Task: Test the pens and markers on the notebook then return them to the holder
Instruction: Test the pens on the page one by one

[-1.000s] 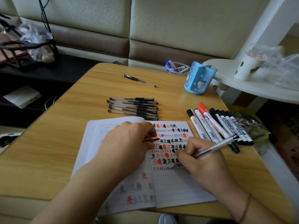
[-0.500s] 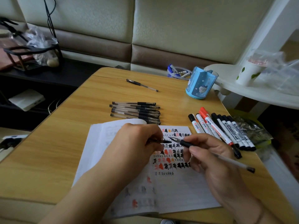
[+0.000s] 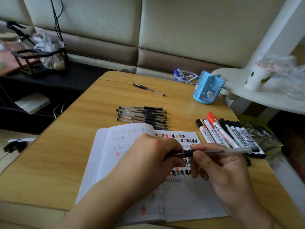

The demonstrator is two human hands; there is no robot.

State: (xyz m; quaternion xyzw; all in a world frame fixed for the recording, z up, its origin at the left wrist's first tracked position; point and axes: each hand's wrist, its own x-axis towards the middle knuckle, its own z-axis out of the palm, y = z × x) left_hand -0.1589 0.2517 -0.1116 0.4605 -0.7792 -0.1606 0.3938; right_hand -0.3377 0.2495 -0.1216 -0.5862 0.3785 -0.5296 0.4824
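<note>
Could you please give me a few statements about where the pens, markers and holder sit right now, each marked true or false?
1. The blue holder lies on its side. False: it stands upright on the table.
2. Both hands, left hand and right hand, grip one pen over the notebook. True.
3. A single pen lies apart near the table's far edge. True.
4. The markers are left of the notebook. False: they lie to its right.

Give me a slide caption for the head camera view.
Both hands cap a gel pen over the open notebook.
</note>
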